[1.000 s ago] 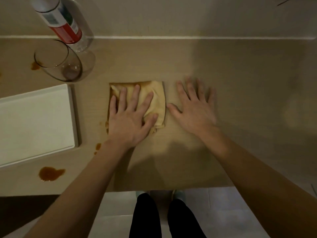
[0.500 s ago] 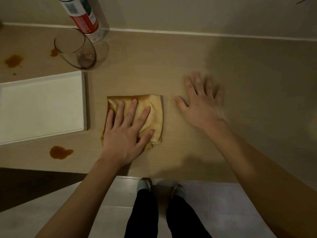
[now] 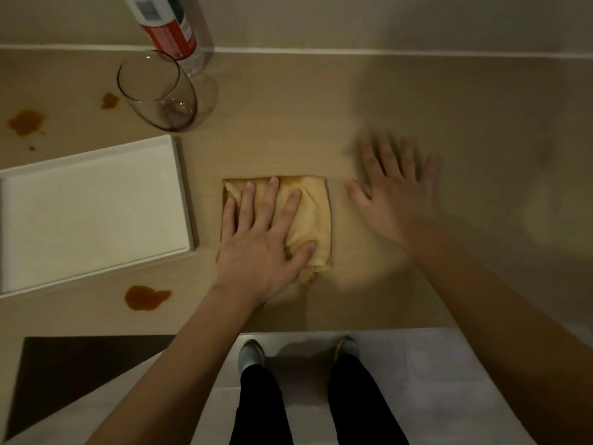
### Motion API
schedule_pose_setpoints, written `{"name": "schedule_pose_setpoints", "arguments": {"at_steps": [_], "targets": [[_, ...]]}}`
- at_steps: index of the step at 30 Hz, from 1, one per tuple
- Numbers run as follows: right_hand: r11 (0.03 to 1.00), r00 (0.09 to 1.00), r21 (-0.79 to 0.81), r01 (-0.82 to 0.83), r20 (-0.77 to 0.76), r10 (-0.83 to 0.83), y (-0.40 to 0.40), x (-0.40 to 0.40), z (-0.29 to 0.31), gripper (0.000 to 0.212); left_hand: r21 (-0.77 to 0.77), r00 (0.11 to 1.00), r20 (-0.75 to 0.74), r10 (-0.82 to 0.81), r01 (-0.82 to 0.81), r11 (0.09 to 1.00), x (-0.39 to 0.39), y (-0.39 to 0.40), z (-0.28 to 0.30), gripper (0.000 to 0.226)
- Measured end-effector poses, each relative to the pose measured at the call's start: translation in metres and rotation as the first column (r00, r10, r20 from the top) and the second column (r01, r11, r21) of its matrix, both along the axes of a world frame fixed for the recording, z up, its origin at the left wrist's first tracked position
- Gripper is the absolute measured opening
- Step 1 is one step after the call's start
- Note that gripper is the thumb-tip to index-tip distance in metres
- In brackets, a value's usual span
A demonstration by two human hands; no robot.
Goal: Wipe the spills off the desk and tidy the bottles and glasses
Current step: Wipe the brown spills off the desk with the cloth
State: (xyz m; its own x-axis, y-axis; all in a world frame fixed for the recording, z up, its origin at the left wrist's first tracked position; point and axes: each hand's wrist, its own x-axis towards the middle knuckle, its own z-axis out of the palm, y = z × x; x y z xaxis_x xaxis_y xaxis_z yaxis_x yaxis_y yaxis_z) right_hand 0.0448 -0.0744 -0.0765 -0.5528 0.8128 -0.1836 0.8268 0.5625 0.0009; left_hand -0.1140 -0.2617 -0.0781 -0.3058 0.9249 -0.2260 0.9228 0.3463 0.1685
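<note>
Since half a second ago the left hand (image 3: pixel 256 248) has kept its flat press on the folded yellow cloth (image 3: pixel 308 220), and cloth and hand now sit a little farther from the white rectangular tray (image 3: pixel 96 213) than before; the right hand (image 3: pixel 394 200) has stayed spread on the bare desk just right of the cloth.

In the head view, the clear stemless glass (image 3: pixel 157 91) stands near the back left of the pale wooden desk (image 3: pixel 417 107), with only a dark reddish trace at its bottom. Just behind it stands a clear bottle with a red and white label (image 3: pixel 167 27); what it holds cannot be told. The shallow tray has a raised rim and nothing in it.

The cloth lies mid-desk, a soft wrinkled square, browner along its far edge. The left hand's fingers are straight and splayed across it, thumb pressed to its near corner, gripping nothing. The right hand lies palm down with fingers fanned, slightly blurred, holding nothing.

Brown glossy spills remain: one puddle (image 3: pixel 146 297) near the front edge below the tray, one blot (image 3: pixel 25 122) at far left, and a smaller spot (image 3: pixel 109 100) beside the glass. Below the desk edge are dark trouser legs (image 3: pixel 260 406) and grey shoes (image 3: pixel 252 354) on a light tiled floor (image 3: pixel 449 380).
</note>
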Motion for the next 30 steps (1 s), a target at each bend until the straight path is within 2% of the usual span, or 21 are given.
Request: {"name": "schedule_pose_setpoints", "arguments": {"at_steps": [4, 8, 12, 17, 23, 30], "targets": [[1.0, 0.993, -0.017, -0.018, -0.118, 0.016, -0.044, -0.016, 0.008, 0.071, 0.003, 0.999, -0.028, -0.027, 0.027, 1.0, -0.005, -0.003, 0.0, 0.08], [0.999, 0.984, -0.036, -0.003, -0.177, -0.004, -0.068, -0.021, 0.008, 0.067, 0.03, 0.999, -0.022, -0.026, 0.026, 0.999, -0.007, -0.046, 0.001, 0.075], [0.999, 0.987, -0.038, -0.008, -0.163, 0.002, -0.077, -0.02, 0.005, 0.066, 0.002, 0.999, -0.032, -0.037, 0.037, 0.999, -0.002, -0.079, 0.003, 0.072], [0.999, 0.992, -0.035, -0.04, -0.124, 0.035, -0.086, -0.02, 0.004, 0.066, -0.006, 0.996, -0.048, -0.069, 0.069, 0.998, -0.009, -0.065, 0.003, 0.073], [0.998, 0.992, -0.034, -0.059, -0.116, 0.055, -0.09, -0.024, 0.001, 0.066, 0.021, 0.998, -0.043, -0.054, 0.055, 0.998, -0.011, -0.052, 0.001, 0.074], [0.998, 0.992, -0.021, -0.058, -0.111, 0.055, -0.088, -0.022, 0.0, 0.065, 0.074, 0.997, -0.054, -0.06, 0.064, 0.995, 0.01, -0.095, -0.003, 0.072]]}}
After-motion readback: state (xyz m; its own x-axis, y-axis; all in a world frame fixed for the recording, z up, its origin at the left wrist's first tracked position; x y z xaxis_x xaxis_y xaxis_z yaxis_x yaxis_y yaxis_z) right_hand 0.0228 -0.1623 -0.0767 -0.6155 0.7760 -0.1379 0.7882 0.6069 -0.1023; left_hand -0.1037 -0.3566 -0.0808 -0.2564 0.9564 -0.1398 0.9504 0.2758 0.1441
